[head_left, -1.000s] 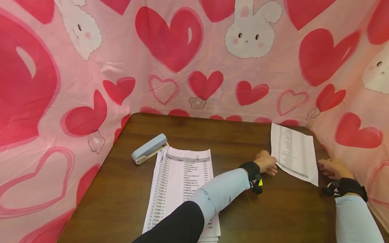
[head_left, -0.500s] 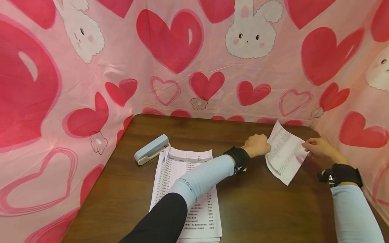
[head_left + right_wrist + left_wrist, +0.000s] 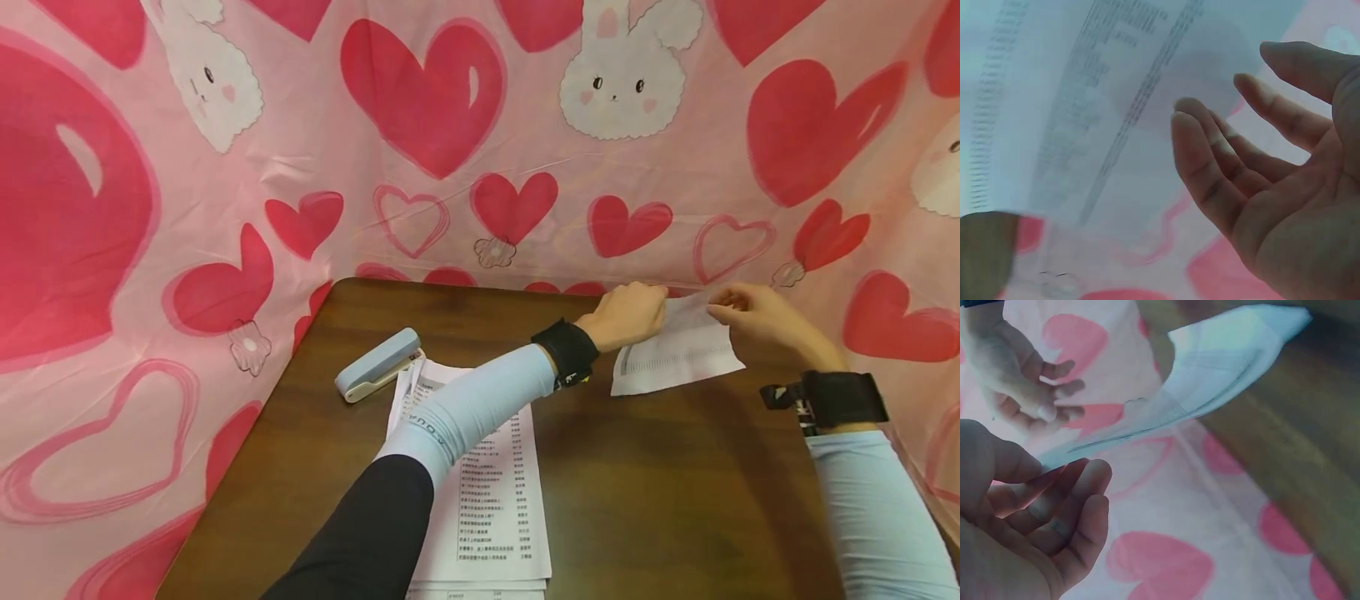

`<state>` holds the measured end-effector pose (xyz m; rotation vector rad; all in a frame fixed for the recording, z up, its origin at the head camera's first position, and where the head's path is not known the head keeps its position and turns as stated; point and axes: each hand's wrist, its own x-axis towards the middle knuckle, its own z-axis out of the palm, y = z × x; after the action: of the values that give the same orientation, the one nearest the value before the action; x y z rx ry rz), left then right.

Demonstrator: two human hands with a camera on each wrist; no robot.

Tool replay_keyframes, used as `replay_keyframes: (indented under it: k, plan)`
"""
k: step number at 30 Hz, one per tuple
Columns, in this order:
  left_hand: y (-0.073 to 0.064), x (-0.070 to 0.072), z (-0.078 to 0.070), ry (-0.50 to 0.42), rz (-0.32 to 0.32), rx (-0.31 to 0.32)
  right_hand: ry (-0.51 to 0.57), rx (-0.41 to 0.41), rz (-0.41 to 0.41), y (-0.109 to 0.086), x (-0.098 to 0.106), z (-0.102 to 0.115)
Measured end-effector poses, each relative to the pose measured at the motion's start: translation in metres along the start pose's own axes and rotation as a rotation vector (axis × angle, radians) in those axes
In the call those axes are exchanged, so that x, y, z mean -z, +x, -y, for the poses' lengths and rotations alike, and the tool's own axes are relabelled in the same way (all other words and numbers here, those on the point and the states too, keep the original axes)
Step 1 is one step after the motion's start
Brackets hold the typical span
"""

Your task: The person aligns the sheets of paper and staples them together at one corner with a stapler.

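A printed sheet of paper [image 3: 678,350] is lifted at the far right of the table, its lower edge hanging toward me. My left hand [image 3: 622,317] pinches the sheet's edge between thumb and fingers, plainest in the left wrist view, where the sheet [image 3: 1222,375] curves away from the fingertips. At the other side of the sheet is my right hand [image 3: 772,315]. Its thumb and fingers stand apart with nothing between them in the right wrist view, where this hand [image 3: 1285,169] overlaps the printed sheet [image 3: 1110,94].
A stack of printed sheets [image 3: 495,533] lies at the table's middle front, partly under my left sleeve [image 3: 480,408]. A blue and white stapler [image 3: 378,367] touches its upper left corner. Pink heart-patterned cloth [image 3: 450,100] walls the back and sides of the brown table [image 3: 637,500].
The sheet has been raised, turned and carried left and back, away from the right edge. Both hands moved left and farther from me; the right hand let go of the sheet.
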<state>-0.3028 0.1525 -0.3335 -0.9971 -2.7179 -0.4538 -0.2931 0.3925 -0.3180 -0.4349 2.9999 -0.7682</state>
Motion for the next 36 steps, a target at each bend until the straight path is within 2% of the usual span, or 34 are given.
replay_keyframes:
  k: [4, 6, 10, 13, 19, 29, 32, 36]
  plan:
    - [-0.001, 0.016, -0.002, 0.029, -0.002, -0.006, -0.043, 0.078, -0.079, 0.003, 0.009, 0.025]
    - [-0.002, 0.024, -0.002, 0.035, -0.005, -0.011, -0.099, 0.148, -0.152, 0.005, 0.011, 0.036]
    - [-0.004, 0.039, -0.001, 0.053, -0.047, -0.061, -0.165, 0.287, -0.269, 0.002, 0.014, 0.052]
    - [-0.006, 0.052, 0.000, 0.066, -0.072, -0.087, -0.206, 0.360, -0.311, -0.001, 0.016, 0.061]
    - [-0.013, 0.073, 0.001, 0.015, -0.040, -0.088, -0.244, 0.359, -0.296, -0.008, 0.019, 0.080]
    - [-0.021, 0.096, 0.011, -0.045, -0.088, -0.154, -0.338, 0.427, -0.344, -0.016, 0.022, 0.102]
    - [-0.026, 0.101, 0.021, -0.101, -0.084, -0.178, -0.331, 0.439, -0.338, -0.019, 0.022, 0.108]
    - [-0.042, 0.106, 0.047, -0.178, -0.068, -0.155, -0.273, 0.380, -0.274, -0.027, 0.021, 0.120]
